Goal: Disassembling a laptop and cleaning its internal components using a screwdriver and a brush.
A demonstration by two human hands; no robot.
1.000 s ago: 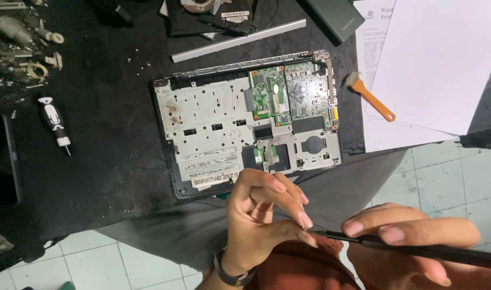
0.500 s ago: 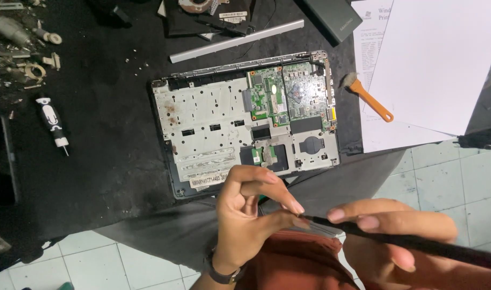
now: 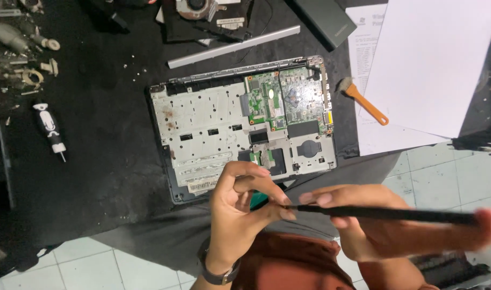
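At the far left, near nine o'clock, a small black-and-white screwdriver (image 3: 49, 129) lay on the black cloth (image 3: 106, 161), with loose metal parts (image 3: 25, 70) scattered at about ten o'clock. In the middle of the cloth sat the opened laptop base (image 3: 240, 123), its silver frame bare and a green circuit board (image 3: 288, 96) exposed toward one o'clock; a grey trim strip (image 3: 232, 46) lay just above it at twelve.

Below the base, at six o'clock, the left hand (image 3: 237, 215) was raised, thumb and forefinger pinched narrowly together at the tip of a long black tool (image 3: 385, 214); whether a small part sat between them could not be told. A dark watch ringed that wrist. The right hand (image 3: 385, 231), at about four o'clock, was closed around the tool's shaft, fingers wrapped on it, and was blurred toward the edge.

Farther right, an orange-handled brush (image 3: 363, 102) rested at two o'clock, partly on white paper sheets (image 3: 433, 64).

Judging by this, the step in hand was tending the tool's tip away from the laptop. The next move would call for steady fingers and a careful aim at the board.
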